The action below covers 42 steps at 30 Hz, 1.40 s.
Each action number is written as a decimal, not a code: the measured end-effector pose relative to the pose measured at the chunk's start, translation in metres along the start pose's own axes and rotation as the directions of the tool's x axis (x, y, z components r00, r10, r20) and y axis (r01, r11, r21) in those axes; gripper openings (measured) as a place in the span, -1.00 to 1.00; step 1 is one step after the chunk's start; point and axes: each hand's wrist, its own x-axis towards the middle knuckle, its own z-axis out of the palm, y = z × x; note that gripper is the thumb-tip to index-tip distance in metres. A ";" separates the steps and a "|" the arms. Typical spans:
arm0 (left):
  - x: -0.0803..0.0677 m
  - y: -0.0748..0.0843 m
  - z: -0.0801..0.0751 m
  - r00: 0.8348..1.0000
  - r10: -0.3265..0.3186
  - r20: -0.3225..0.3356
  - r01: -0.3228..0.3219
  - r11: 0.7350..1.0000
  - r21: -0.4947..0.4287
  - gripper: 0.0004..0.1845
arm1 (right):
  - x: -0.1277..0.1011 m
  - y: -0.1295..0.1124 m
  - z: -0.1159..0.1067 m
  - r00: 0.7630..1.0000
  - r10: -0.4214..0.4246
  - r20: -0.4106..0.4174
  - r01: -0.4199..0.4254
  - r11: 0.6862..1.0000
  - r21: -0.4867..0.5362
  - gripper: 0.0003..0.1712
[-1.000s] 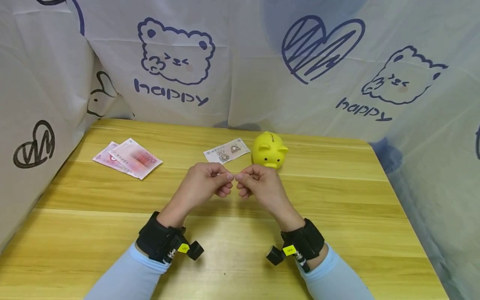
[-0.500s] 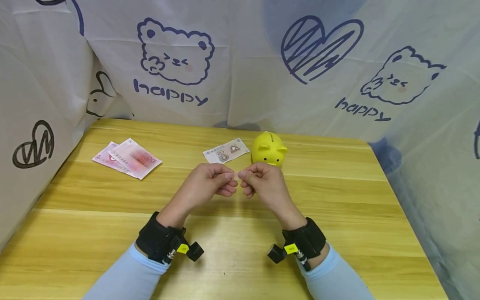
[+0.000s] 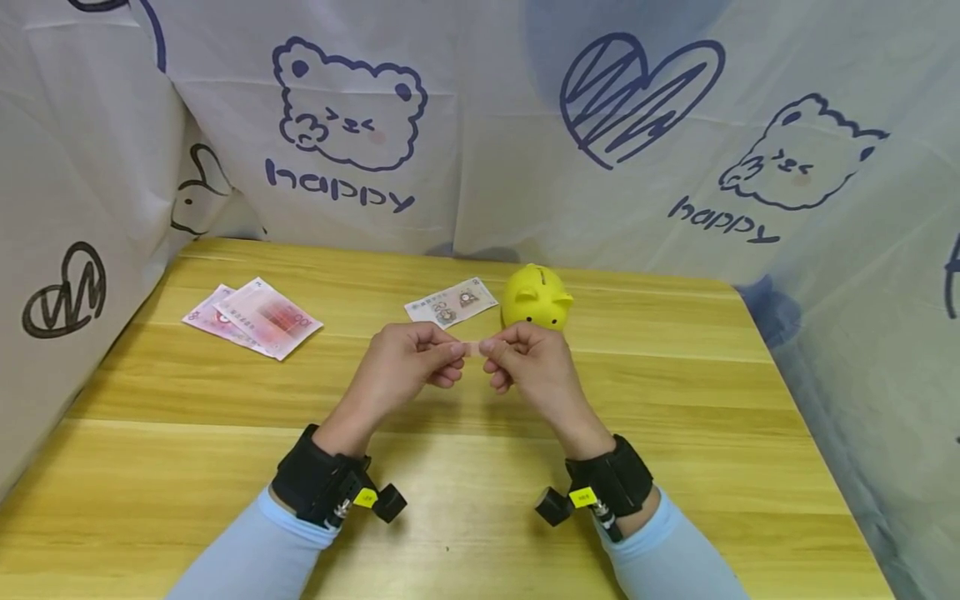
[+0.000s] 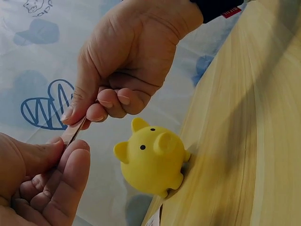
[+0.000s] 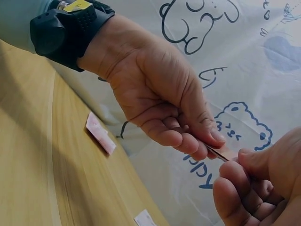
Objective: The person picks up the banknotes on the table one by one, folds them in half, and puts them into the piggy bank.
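In the head view, both hands meet over the middle of the table, pinching a small folded banknote (image 3: 472,349) between them. The left hand (image 3: 408,358) grips one end with thumb and forefinger, and the right hand (image 3: 534,367) pinches the other. Seen from the left wrist, the folded banknote (image 4: 73,132) is a narrow pinkish strip, mostly covered by fingertips. Just behind the right hand stands a yellow piggy bank (image 3: 537,293) with a slot on top, its lower front hidden. Beside it a pale brownish banknote (image 3: 452,302) lies flat.
Two pinkish banknotes (image 3: 270,318) overlap at the left on the wooden table (image 3: 450,517). A white cloth (image 3: 495,167) with blue drawings hangs behind the table and along its sides. Each wrist wears a black strap (image 3: 611,479) with a small camera.
The fingertips have drawn slightly apart, so a short stretch of the folded banknote shows between them. The right hand has shifted a little to the right. The piggy bank and lying banknotes stay put.
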 end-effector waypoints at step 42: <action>0.003 -0.003 0.002 0.999 -0.012 0.044 0.014 1.000 -0.027 -0.83 | 0.005 0.006 -0.002 0.999 -0.051 0.013 0.050 0.997 0.062 -0.83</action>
